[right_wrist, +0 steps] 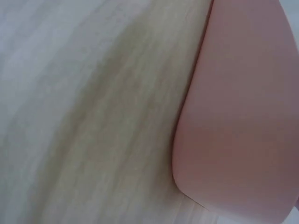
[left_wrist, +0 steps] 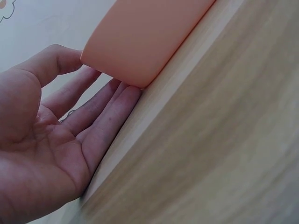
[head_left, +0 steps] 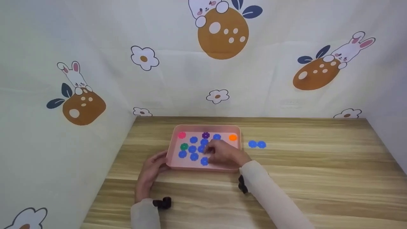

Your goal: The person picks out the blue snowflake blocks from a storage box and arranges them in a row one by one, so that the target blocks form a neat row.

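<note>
We saw blue flower disc [head_left: 204, 161] just left of nearer right hand [head_left: 223, 152], fingers bent, hold unclear; left hand [head_left: 152, 168], fingers relaxed, touched left side of pink tray [head_left: 203, 128]

From here I see a pink rectangular tray [head_left: 208, 128] on the wood-grain worktop [head_left: 318, 165], blue flower-shaped discs [head_left: 193, 140] inside it. Two more discs [head_left: 261, 144] lie to its right.

A pink tray [head_left: 206, 128] is set near the far edge of the table [head_left: 318, 178]. Blue flower-shaped pieces [head_left: 193, 140] are spread inside, a pink piece [head_left: 181, 135] in the far left corner, an orange piece [head_left: 233, 137] far right, a purple piece [head_left: 205, 135] between, a green piece [head_left: 184, 146] near the left edge. Two joined blue pieces [head_left: 252, 144] are laid outside its right edge.
</note>
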`<state>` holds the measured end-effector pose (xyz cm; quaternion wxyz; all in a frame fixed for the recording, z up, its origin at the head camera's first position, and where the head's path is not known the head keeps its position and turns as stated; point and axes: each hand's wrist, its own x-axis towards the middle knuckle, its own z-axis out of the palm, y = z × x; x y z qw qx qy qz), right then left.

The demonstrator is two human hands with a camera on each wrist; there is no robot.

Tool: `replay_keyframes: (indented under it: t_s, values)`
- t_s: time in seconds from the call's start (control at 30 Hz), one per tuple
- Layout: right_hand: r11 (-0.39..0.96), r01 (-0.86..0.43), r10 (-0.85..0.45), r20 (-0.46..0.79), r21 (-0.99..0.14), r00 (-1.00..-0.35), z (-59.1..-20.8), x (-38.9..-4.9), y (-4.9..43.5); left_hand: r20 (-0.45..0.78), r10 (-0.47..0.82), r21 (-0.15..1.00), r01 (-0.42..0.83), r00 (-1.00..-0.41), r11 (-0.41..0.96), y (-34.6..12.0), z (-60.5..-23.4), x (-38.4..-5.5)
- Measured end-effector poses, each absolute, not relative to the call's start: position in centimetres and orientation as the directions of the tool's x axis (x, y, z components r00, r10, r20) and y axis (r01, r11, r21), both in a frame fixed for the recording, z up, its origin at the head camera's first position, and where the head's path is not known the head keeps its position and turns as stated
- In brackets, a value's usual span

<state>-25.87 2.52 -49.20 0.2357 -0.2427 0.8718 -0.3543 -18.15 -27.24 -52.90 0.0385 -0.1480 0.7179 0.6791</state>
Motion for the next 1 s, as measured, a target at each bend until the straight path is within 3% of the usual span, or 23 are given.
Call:
replay_keyframes:
  t_s: [0.23, 0.47, 1.0]
  values:
    - [0.651, -0.234, -0.580, -0.275, -0.722, -0.767, -49.37, -25.56, 2.46, -0.249, -0.171, 0.965, -0.260, -0.953, 0.041, -27.08, -52.89, -17.92]
    - [0.629, -0.337, -0.625, -0.198, -0.700, -0.755, -49.63, -25.61, 2.16, -0.235, -0.189, 0.971, -0.240, -0.953, 0.001, -27.05, -53.03, -18.27]
    - [0.677, -0.265, -0.551, -0.234, -0.687, -0.801, -49.57, -25.56, 1.92, -0.267, -0.198, 0.959, -0.280, -0.943, 0.037, -26.96, -52.73, -18.04]
